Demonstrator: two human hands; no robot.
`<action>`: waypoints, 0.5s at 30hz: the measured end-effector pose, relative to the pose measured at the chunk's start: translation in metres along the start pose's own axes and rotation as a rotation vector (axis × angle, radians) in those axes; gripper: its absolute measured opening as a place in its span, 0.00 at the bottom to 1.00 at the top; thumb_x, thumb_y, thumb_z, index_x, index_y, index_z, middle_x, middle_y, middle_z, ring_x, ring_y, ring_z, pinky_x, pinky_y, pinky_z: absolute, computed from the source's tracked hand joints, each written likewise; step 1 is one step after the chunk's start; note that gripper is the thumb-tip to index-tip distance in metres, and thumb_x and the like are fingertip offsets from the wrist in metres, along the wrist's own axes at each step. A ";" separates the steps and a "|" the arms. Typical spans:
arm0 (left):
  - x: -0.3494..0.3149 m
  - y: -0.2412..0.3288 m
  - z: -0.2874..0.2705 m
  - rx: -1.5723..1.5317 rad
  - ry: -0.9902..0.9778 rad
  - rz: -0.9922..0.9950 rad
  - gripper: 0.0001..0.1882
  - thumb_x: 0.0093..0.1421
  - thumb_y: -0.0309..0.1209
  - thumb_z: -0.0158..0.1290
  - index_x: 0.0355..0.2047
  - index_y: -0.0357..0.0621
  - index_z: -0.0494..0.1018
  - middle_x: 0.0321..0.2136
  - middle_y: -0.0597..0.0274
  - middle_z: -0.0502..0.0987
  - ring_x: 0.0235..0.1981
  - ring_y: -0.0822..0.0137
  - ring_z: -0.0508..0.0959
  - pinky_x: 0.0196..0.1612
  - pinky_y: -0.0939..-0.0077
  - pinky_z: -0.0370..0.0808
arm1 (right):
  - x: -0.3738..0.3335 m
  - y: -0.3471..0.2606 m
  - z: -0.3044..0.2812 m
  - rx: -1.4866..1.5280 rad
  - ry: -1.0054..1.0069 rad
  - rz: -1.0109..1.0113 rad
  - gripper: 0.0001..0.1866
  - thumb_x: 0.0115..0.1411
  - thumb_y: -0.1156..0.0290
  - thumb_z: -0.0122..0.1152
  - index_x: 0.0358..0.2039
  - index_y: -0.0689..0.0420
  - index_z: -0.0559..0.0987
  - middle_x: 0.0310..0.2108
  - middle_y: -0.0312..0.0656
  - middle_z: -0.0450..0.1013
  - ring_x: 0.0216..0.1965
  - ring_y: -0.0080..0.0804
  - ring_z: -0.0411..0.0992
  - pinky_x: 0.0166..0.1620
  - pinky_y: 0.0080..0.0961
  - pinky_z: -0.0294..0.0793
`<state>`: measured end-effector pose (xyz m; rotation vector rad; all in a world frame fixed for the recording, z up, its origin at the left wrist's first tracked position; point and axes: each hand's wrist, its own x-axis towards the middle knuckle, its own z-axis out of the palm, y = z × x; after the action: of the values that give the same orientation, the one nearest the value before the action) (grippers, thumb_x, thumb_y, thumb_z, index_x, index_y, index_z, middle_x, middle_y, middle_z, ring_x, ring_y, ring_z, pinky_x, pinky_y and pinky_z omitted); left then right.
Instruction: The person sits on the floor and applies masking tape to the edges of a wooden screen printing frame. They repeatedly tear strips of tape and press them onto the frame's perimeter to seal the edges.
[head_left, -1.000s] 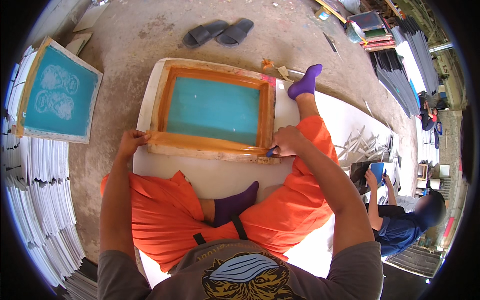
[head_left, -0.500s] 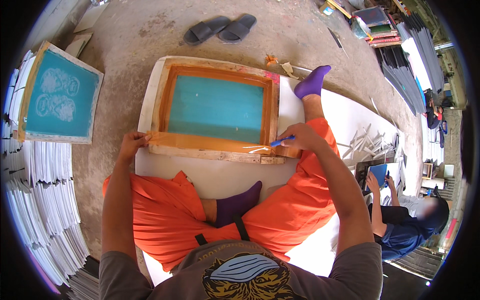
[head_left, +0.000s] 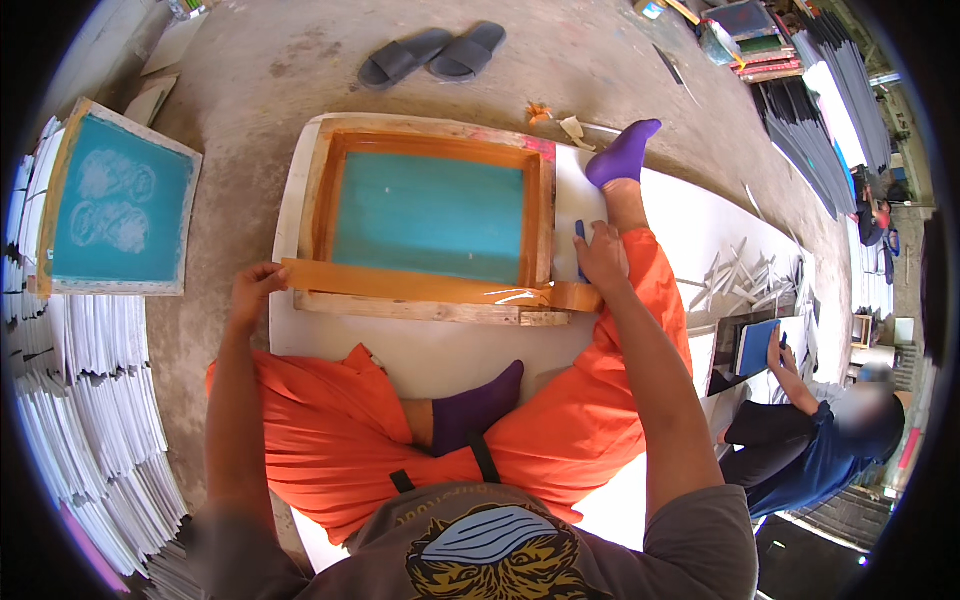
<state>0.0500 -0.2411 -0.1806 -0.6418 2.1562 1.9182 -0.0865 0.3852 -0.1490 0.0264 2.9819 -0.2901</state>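
Observation:
A framed screen [head_left: 430, 215] with teal mesh and a brown-taped border lies flat in front of me. My left hand [head_left: 260, 290] pinches the left end of a brown tape strip [head_left: 400, 278], which runs along the frame's near side. To the right, the strip leads to wider brown tape [head_left: 577, 296] beside my leg; whether that is the roll I cannot tell. My right hand [head_left: 603, 258] is right of the frame, fingers closed around a slim blue cutter [head_left: 580, 232] pointing away from me. Its blade does not show.
Under the frame lies a white board [head_left: 440, 340]. Another teal screen [head_left: 120, 200] leans at left above stacked sheets [head_left: 105, 400]. Black slides [head_left: 405, 58] sit on the far floor. White offcuts [head_left: 745, 278] lie at right, near a seated person [head_left: 820, 440] holding a blue panel [head_left: 757, 348].
My right hand has moved right and away from the frame's near corner, turning the blue cutter from sideways to lengthwise. My left hand has shifted slightly left, still pinching the tape.

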 end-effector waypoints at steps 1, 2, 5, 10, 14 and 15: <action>0.000 0.003 -0.001 0.004 0.004 0.017 0.13 0.64 0.33 0.66 0.41 0.34 0.84 0.31 0.65 0.83 0.31 0.74 0.79 0.42 0.78 0.75 | -0.008 -0.012 -0.009 -0.043 0.083 -0.107 0.24 0.68 0.53 0.61 0.51 0.62 0.78 0.48 0.59 0.80 0.51 0.59 0.80 0.54 0.51 0.78; -0.001 0.006 -0.002 0.009 0.008 0.033 0.13 0.64 0.33 0.66 0.41 0.34 0.84 0.31 0.65 0.83 0.32 0.75 0.79 0.42 0.78 0.75 | -0.019 -0.023 -0.017 -0.057 -0.074 -0.075 0.24 0.68 0.52 0.61 0.49 0.62 0.78 0.46 0.58 0.81 0.49 0.58 0.80 0.53 0.51 0.78; -0.006 0.023 -0.002 0.034 0.018 0.081 0.11 0.65 0.32 0.65 0.40 0.35 0.84 0.30 0.65 0.83 0.31 0.75 0.79 0.41 0.78 0.75 | -0.056 -0.052 -0.040 -0.118 -0.398 -0.046 0.23 0.67 0.50 0.61 0.45 0.60 0.81 0.40 0.54 0.83 0.45 0.55 0.81 0.51 0.51 0.78; 0.005 0.065 -0.017 0.161 0.060 0.221 0.09 0.66 0.30 0.64 0.39 0.35 0.85 0.29 0.65 0.83 0.30 0.76 0.78 0.40 0.79 0.74 | -0.068 -0.015 -0.022 0.008 -0.389 -0.191 0.21 0.65 0.50 0.63 0.43 0.57 0.84 0.38 0.49 0.83 0.43 0.53 0.81 0.49 0.48 0.78; -0.013 0.142 -0.041 0.210 0.068 0.332 0.08 0.66 0.29 0.65 0.39 0.36 0.84 0.29 0.67 0.83 0.30 0.77 0.77 0.39 0.80 0.73 | -0.065 -0.003 -0.025 0.084 -0.327 -0.249 0.20 0.66 0.52 0.62 0.43 0.59 0.84 0.38 0.50 0.83 0.42 0.52 0.81 0.49 0.47 0.78; -0.022 0.162 -0.043 0.201 0.058 0.348 0.07 0.65 0.29 0.65 0.38 0.36 0.84 0.30 0.68 0.84 0.30 0.78 0.77 0.39 0.81 0.73 | -0.065 -0.004 -0.025 0.116 -0.285 -0.265 0.20 0.67 0.53 0.62 0.42 0.59 0.84 0.38 0.51 0.83 0.43 0.52 0.81 0.49 0.47 0.78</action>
<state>0.0059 -0.2676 -0.0199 -0.3037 2.5967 1.8145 -0.0261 0.3857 -0.1143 -0.3675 2.6793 -0.4554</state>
